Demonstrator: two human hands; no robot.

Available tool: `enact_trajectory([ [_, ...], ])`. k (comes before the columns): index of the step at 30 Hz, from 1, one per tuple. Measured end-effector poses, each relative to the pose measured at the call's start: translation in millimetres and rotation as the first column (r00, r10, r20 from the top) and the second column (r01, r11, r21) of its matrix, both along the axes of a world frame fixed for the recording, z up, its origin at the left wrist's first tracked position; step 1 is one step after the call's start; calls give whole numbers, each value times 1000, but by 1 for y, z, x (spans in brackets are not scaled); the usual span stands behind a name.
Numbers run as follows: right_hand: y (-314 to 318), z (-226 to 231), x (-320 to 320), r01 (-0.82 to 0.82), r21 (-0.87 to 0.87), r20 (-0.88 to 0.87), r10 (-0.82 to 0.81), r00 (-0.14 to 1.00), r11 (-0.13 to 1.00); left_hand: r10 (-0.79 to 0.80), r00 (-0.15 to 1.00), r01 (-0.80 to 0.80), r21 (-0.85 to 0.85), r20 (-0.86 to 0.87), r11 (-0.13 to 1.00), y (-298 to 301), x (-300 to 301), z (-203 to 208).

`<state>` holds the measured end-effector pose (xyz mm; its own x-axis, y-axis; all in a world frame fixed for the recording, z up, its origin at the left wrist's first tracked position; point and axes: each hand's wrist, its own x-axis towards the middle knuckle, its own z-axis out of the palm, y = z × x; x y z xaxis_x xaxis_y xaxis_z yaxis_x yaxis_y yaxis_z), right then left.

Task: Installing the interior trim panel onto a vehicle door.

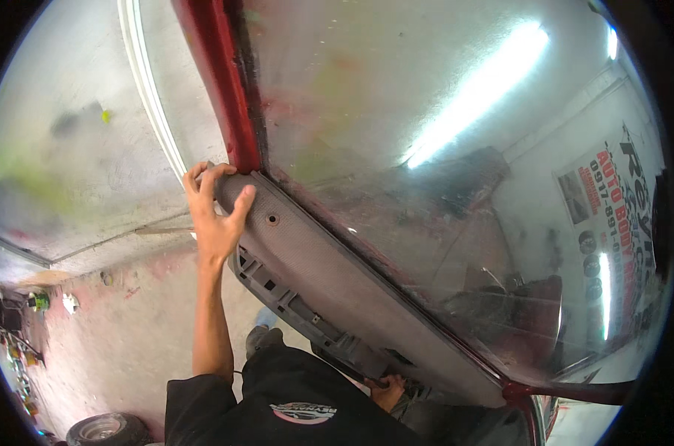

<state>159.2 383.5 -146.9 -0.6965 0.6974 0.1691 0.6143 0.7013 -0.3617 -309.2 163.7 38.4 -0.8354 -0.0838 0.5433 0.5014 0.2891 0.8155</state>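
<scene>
A long grey car dashboard [337,256] runs diagonally beneath the windshield, from upper left to lower right. It has a round hole near its left end and a row of square openings along its near side. My left hand [216,215] grips the dashboard's left end, fingers curled over the far corner and thumb on the top. Farther right and closer to my body, my right hand [387,392] is closed at the dashboard's near lower edge. Some of its fingers are hidden, and dark parts lie around it.
The windshield [396,215] rises beyond the dashboard, its glass full of reflected light. A red pillar [222,82] stands by my left hand. At lower left a tyre with its wheel [107,430] lies on the stained floor [129,349]. Small containers [38,301] line the far left.
</scene>
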Motion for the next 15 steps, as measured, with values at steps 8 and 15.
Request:
enact_trajectory([
  [8, 3, -5, 20, -72, -172, -17, 70, 997, 982, -71, 995, 62, -119, -75, 991, -9, 3, 52],
  [15, 2, 8, 7, -201, -124, -68, 194, 979, 972, -68, 989, 18, -358, -129, 934, -33, 2, 60],
])
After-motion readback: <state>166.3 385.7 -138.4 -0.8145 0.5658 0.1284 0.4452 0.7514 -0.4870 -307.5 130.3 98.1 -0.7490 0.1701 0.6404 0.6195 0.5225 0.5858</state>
